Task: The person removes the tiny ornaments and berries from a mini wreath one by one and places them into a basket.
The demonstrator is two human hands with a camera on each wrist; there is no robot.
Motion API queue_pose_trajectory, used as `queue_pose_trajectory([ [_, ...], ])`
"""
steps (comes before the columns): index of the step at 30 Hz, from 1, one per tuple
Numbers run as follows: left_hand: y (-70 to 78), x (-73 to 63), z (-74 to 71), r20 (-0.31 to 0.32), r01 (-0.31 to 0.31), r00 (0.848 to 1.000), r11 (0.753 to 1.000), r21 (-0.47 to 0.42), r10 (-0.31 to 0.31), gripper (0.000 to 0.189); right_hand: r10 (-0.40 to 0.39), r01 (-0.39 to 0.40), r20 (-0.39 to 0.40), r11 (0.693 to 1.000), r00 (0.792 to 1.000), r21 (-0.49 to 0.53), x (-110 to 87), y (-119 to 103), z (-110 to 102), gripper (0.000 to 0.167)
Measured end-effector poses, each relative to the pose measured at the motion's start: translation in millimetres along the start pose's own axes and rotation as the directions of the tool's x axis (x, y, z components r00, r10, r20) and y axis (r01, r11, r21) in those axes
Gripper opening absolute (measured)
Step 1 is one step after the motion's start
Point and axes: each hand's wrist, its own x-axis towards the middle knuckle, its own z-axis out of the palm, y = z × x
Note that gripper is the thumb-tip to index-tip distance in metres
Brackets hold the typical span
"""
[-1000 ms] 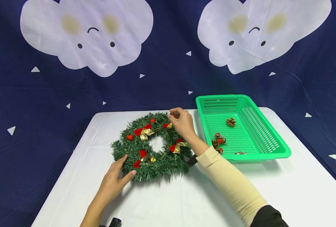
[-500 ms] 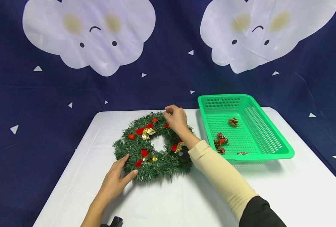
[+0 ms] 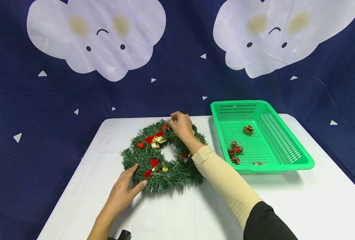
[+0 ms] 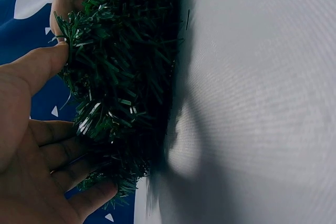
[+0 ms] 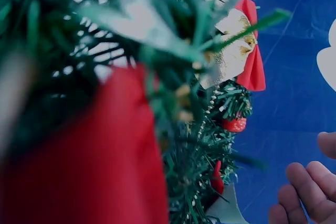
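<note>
A green tinsel wreath [image 3: 171, 178] lies on the white table, dressed with red-and-gold bows [image 3: 154, 139] and small red strawberry-like ornaments [image 3: 140, 145]. Against its near left rim rests my left hand [image 3: 121, 193], thumb and fingers spread; the left wrist view shows its fingers [image 4: 63, 153] extended along the tinsel. My right hand [image 3: 181, 126] is over the far rim with bent fingers. Its fingertips are partly hidden, and whether they pinch anything is unclear. At the right edge of the right wrist view, the fingers [image 5: 302, 198] stand apart from a bow [image 5: 249, 45].
Right of the wreath stands a green plastic basket [image 3: 276, 166]. Inside are a brown pinecone [image 3: 248, 130] and a cluster of pinecones with red berries [image 3: 234, 153]. A dark blue cloth with white clouds [image 3: 96, 36] hangs behind the table [image 3: 165, 216].
My right hand has moved left along the wreath's far rim, its forearm following across the right side. My left hand keeps its place on the rim. The whole view has shifted slightly.
</note>
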Motion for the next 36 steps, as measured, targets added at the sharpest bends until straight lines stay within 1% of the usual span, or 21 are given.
queue_pose_trajectory([
  [5,0.2,0.1,-1.3,-0.014,-0.003,1.000,1.000,0.004,0.003,0.078,0.001,-0.002,0.023,1.000,1.000,0.028,2.8,-1.1,5.9,0.029],
  [13,0.2,1.2,-1.0,-0.010,0.006,1.000,1.000,0.006,-0.006,0.079,0.003,-0.005,0.033,0.998,0.999,0.065,3.8,1.9,13.6,0.030],
  [20,-2.2,-0.6,2.1,-0.013,0.007,1.000,1.000,0.012,-0.007,0.078,0.006,-0.008,0.038,0.999,0.999,0.051,3.2,5.0,26.3,0.030],
  [25,-1.9,-0.7,1.9,-0.018,0.011,1.000,1.000,0.011,-0.010,0.078,0.000,-0.001,0.035,0.999,0.999,0.032,5.7,6.3,31.4,0.031],
  [32,-1.6,-0.5,3.1,-0.023,0.003,1.000,1.000,0.008,-0.002,0.077,0.025,-0.025,0.077,1.000,0.997,-0.005,7.2,12.5,40.2,0.033],
  [36,-1.3,-1.2,3.4,-0.021,0.010,1.000,1.000,0.008,-0.010,0.077,0.010,-0.011,0.062,1.000,0.998,0.010,6.9,16.9,46.2,0.033],
])
